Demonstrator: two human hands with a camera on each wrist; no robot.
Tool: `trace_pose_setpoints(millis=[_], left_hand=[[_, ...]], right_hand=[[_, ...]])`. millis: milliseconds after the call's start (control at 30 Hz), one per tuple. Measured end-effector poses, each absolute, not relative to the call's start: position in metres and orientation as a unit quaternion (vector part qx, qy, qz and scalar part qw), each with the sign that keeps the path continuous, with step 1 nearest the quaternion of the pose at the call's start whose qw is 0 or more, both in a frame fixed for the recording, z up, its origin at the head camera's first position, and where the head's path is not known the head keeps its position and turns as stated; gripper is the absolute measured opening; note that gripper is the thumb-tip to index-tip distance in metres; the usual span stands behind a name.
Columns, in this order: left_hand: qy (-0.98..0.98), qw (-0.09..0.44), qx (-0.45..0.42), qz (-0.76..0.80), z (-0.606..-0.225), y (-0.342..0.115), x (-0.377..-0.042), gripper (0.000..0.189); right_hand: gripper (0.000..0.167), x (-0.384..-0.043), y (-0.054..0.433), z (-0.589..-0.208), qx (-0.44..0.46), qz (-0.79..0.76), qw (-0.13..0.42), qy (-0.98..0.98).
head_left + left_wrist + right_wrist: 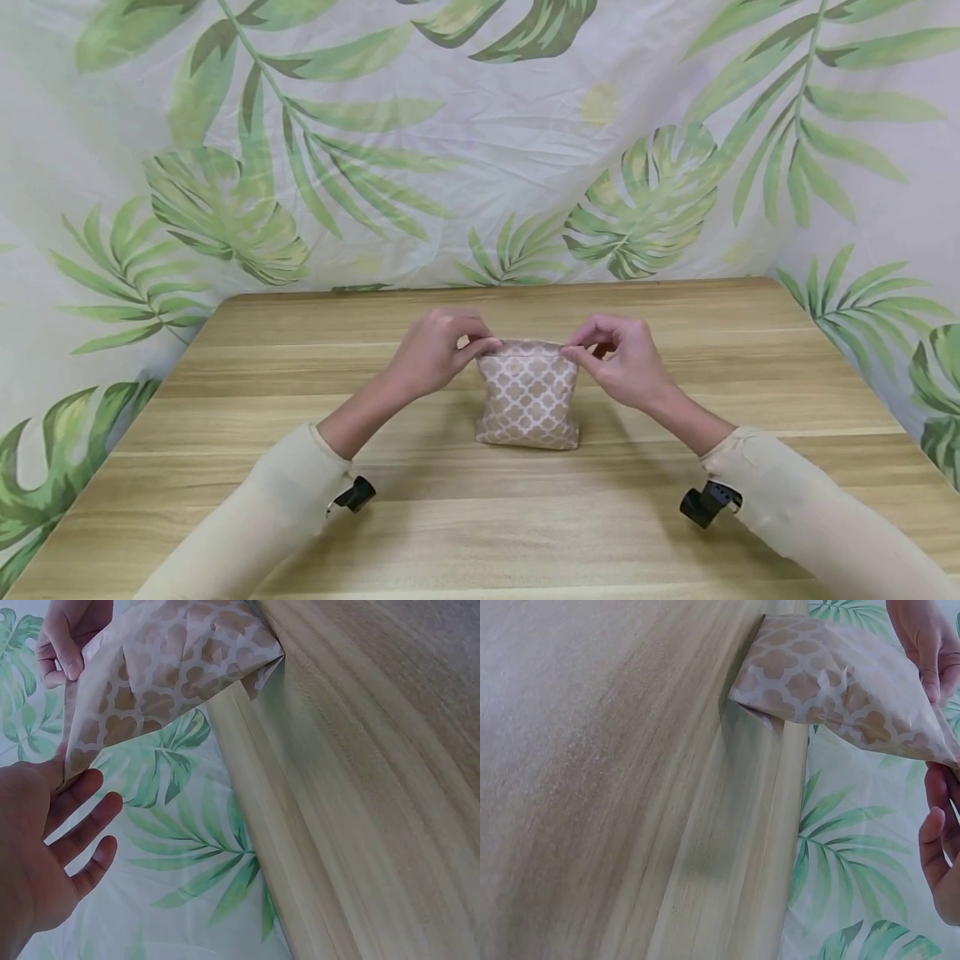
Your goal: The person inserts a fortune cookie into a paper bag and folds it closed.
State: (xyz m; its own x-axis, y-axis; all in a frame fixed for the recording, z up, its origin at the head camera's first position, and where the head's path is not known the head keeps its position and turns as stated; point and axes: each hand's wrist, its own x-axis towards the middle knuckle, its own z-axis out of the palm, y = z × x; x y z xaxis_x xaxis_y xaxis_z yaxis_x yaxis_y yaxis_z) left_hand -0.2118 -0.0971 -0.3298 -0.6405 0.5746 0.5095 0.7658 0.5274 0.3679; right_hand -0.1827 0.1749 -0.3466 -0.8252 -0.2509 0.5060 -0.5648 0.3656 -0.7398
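A small brown paper bag [529,400] with a white lattice pattern stands upright on the wooden table, its sides bulging. My left hand [444,350] pinches the left top corner of the bag between thumb and forefinger. At the opposite top corner, my right hand [622,358] grips the edge in the same way. The top edge is drawn flat between the two hands. In the left wrist view the bag [165,671] bulges toward its base, and the other left fingers [94,821] hang loosely below the corner. The bag's contents are hidden.
The wood-grain table [480,525] reaches back to a leaf-printed cloth [517,167] that hangs behind and at both sides. A small black camera [356,494] sits at the left wrist, and another camera [708,502] at the right.
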Motion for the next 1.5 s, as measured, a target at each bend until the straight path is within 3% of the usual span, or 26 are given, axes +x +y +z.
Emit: trace_pose_setpoints(millis=[400,700,1500], left_hand=[[-0.853,0.102,-0.39,-0.331,-0.325,-0.1,-0.216,0.009],[-0.864,0.132,-0.4,-0.276,-0.314,-0.081,-0.211,0.004],[-0.864,0.086,-0.424,-0.257,-0.304,-0.04,-0.209,0.008]], right_hand=[[0.01,-0.184,0.173,-0.344,0.245,0.51,0.139,-0.813],[0.009,-0.184,0.171,-0.344,0.239,0.513,0.135,-0.814],[0.011,-0.187,0.166,-0.346,0.261,0.511,0.15,-0.805]])
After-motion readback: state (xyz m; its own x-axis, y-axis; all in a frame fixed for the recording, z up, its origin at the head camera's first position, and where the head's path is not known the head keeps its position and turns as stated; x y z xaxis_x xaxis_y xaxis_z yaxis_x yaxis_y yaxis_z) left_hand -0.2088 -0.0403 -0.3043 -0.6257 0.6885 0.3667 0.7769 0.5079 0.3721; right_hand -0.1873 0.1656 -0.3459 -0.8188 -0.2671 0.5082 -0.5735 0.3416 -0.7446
